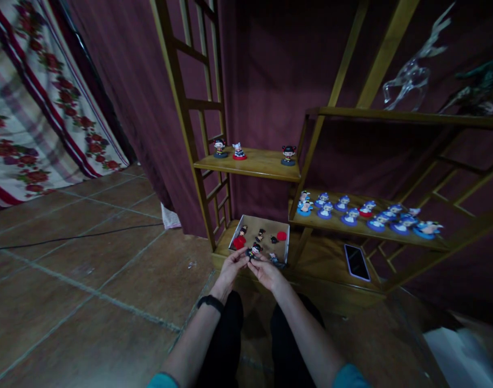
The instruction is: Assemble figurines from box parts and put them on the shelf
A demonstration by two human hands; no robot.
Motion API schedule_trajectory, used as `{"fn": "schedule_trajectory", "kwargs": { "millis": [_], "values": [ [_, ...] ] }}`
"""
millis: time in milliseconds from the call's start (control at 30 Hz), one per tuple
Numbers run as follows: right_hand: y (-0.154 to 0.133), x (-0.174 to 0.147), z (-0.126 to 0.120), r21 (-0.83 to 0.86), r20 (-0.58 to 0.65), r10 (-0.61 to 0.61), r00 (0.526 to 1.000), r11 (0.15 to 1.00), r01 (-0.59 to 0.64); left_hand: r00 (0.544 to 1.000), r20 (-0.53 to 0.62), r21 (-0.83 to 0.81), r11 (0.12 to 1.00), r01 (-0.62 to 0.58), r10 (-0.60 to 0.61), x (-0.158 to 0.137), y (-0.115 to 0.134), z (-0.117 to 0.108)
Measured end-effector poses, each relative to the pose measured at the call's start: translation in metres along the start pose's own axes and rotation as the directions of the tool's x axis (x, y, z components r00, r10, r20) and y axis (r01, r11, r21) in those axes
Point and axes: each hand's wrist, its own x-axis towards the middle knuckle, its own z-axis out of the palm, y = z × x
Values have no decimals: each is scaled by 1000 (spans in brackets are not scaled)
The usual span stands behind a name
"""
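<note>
Both my hands meet in front of a shallow cardboard box (246, 221) on the lowest wooden shelf. My left hand (231, 268) and my right hand (266, 272) together pinch a small black-haired figurine (254, 250) just above the box's near edge. Inside the box lie a red figurine (240, 238), a red round base (281, 235) and a few small dark pieces (260, 235). A black band sits on my left wrist.
Three figurines stand on the upper wooden shelf (250, 161). Several blue-based figurines (351, 213) line the middle shelf at right. A phone (357, 262) lies on the bottom shelf. Glass deer (412, 70) stands on top. Dark red curtain behind, tiled floor and cable at left.
</note>
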Motion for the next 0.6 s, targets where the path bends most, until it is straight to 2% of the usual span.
{"fn": "schedule_trajectory", "kwargs": {
  "millis": [200, 367, 600],
  "values": [
    [1, 1, -2, 12, -68, 17, 998, 1000, -16, 1000, -13, 13, 1000, 20, -20, 0, -3, 0],
    [1, -1, -1, 16, -72, 20, 997, 1000, -19, 1000, -2, 2, 1000, 23, -23, 1, -4, 0],
    [2, -2, 0, -90, -69, 14, 998, 996, -20, 999, 22, 38, 999, -26, 25, -2, -1, 1]
  ]
}}
